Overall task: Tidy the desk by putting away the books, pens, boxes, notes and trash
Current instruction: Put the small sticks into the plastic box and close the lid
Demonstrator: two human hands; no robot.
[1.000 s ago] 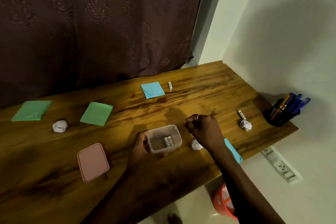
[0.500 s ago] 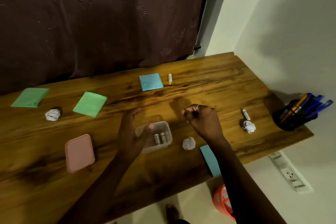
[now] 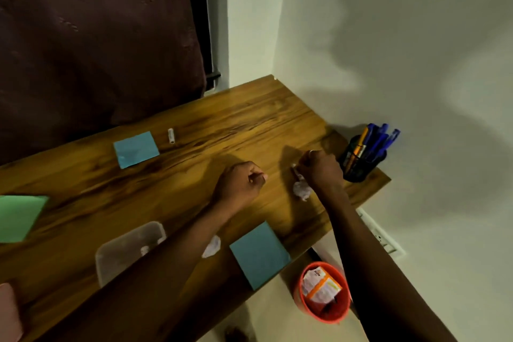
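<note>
Watching remotely, I see the right hand [image 3: 322, 171] pinching a small white stick [image 3: 294, 170] near the right end of the tabletop [image 3: 249, 119], with a crumpled paper ball [image 3: 302, 191] just beside it and the mesh pen holder [image 3: 361, 164] near the knuckles. The clear container [image 3: 130, 247] that I take to be the stick's home sits well apart, at the near edge under the left forearm.

The risks, as I judge them: the stick is round and held only at the fingertips, so a loose pinch could let it roll off the edge. The right forearm passes close to the blue note [image 3: 256, 253] that overhangs the near edge, and a brush on the way back could sweep it to the floor beside the red bin [image 3: 323, 294]. The left forearm could also nudge the container.

The right arm reaches long from the lower right, wrist bent down, knuckles up. The left arm stretches diagonally across the wood, and the left hand [image 3: 238, 183] has its fingers curled; I cannot tell whether it holds anything
</note>
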